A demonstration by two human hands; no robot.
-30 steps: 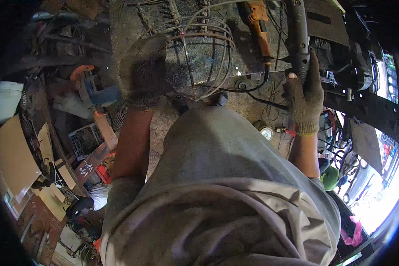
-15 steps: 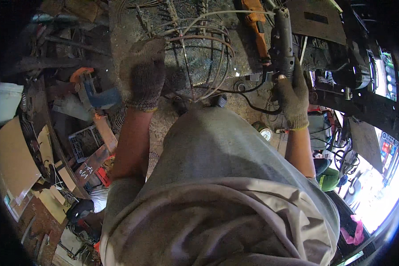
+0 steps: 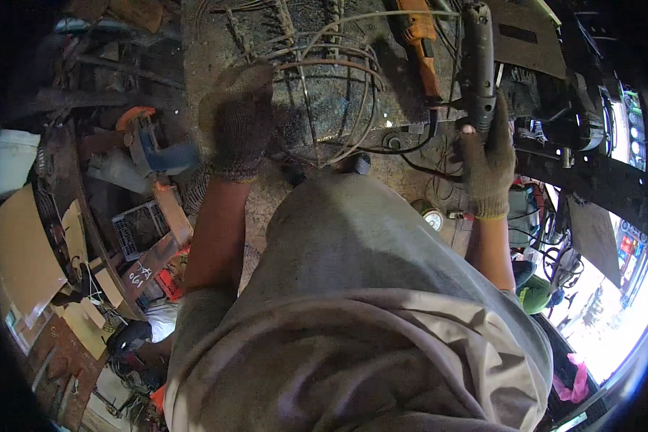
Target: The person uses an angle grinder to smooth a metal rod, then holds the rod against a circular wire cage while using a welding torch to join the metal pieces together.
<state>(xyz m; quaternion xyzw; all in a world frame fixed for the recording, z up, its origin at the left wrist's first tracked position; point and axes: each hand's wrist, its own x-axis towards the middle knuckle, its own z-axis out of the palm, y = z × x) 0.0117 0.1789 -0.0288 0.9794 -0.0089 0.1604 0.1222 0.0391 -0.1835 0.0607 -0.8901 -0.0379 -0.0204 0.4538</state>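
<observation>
My left hand (image 3: 239, 126), in a dark knitted glove, is closed at the left side of a loose bundle of bent metal wire (image 3: 374, 79). The wire curves out from its fingers over the dark worktop; the exact grip is in shadow. My right hand (image 3: 488, 165), in a pale knitted glove with one fingertip bare, grips the lower end of a grey cylindrical tool (image 3: 478, 65), whose far end lies near the top edge. Left of that tool, an orange power tool (image 3: 419, 50) lies on the worktop, and a black cable (image 3: 433, 133) loops down from it.
The stained metal worktop (image 3: 207, 36) carries twisted rods (image 3: 284, 21). At left stand a blue clamp-like tool (image 3: 158, 151), cardboard sheets (image 3: 21, 245) and scrap. A round gauge (image 3: 432, 218) sits low beside my right leg. Dark metal beams (image 3: 590, 169) fill the right.
My right hand has shifted to the right and slightly nearer, taking the grey tool with it. My left hand has moved a little; the wire bundle is almost where it was.
</observation>
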